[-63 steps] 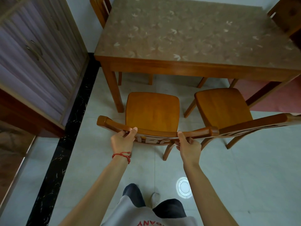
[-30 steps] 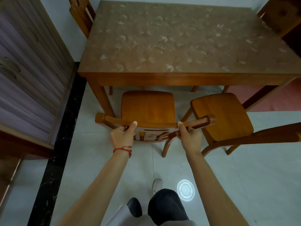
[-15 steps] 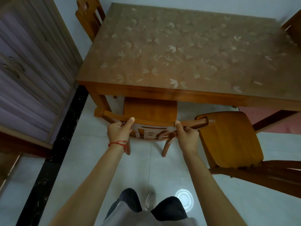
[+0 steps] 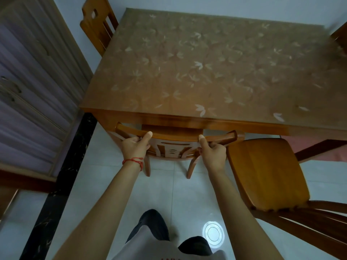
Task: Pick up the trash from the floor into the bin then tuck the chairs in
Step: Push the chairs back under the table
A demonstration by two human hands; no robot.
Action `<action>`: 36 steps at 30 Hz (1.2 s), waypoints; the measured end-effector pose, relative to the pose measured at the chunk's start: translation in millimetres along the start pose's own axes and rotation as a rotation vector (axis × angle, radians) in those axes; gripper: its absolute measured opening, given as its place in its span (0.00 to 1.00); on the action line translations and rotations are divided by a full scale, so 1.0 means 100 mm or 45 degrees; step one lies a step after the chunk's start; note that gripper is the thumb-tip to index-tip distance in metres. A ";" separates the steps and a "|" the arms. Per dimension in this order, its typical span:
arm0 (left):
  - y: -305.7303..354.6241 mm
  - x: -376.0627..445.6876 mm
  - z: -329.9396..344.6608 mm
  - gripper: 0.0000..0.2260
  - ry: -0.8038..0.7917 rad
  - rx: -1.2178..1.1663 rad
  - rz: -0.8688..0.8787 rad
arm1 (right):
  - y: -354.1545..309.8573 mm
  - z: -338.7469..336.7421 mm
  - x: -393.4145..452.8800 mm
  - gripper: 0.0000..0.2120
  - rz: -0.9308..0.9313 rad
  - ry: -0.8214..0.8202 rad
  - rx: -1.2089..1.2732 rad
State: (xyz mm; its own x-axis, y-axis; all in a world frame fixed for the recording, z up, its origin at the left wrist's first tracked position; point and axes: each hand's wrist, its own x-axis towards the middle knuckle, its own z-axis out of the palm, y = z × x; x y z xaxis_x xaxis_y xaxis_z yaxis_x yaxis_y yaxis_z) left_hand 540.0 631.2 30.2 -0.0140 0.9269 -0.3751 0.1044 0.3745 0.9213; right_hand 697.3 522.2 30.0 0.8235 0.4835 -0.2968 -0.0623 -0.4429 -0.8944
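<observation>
Both hands wrapped tight on the top rail of the left chair [image 4: 174, 136]: left hand [image 4: 134, 147] near one end, right hand [image 4: 213, 152] near the other, thumbs on top. Seat almost all hidden under the table [image 4: 197, 72], so nearly tucked in. Right chair [image 4: 266, 171] well out from the table, not yet tucked. No trash or bin in sight on the floor [image 4: 105, 171], so probably picked up already.

Pale tiled floor [image 4: 101, 184] with black marble border strip [image 4: 62, 177]; pale wall [image 4: 169, 2] behind; purple-panelled cabinet [image 4: 28, 81] left; ceiling-light reflection [image 4: 213, 234] on tiles.
</observation>
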 end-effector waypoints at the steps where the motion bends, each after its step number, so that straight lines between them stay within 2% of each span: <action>1: 0.03 0.05 0.03 0.11 -0.002 -0.006 0.007 | -0.03 0.02 0.04 0.18 0.001 0.001 -0.003; 11: 0.21 0.42 0.24 0.10 -0.052 0.005 -0.013 | -0.24 0.21 0.41 0.19 -0.009 0.025 -0.027; 15: 0.21 0.44 0.25 0.10 -0.061 0.004 0.007 | -0.23 0.22 0.44 0.22 -0.021 0.046 -0.011; 19: 0.21 0.44 0.26 0.11 -0.045 -0.023 0.004 | -0.23 0.24 0.45 0.19 0.009 0.048 -0.009; 25: 0.21 0.42 0.25 0.10 -0.057 -0.004 -0.004 | -0.22 0.24 0.44 0.23 0.037 0.058 -0.028; 32: 0.17 0.41 0.18 0.14 -0.098 0.212 0.039 | -0.25 0.22 0.38 0.22 0.018 0.024 -0.062; 36: 0.19 0.28 0.12 0.13 -0.124 0.363 0.135 | -0.21 0.22 0.28 0.15 -0.025 -0.008 -0.100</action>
State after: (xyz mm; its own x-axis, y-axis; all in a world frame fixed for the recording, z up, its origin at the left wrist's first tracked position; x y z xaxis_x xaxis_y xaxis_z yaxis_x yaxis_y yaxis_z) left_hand 553.6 663.6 35.9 0.1059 0.9484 -0.2989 0.3749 0.2403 0.8954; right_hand 709.5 561.6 33.3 0.8206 0.4971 -0.2819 -0.0016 -0.4913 -0.8710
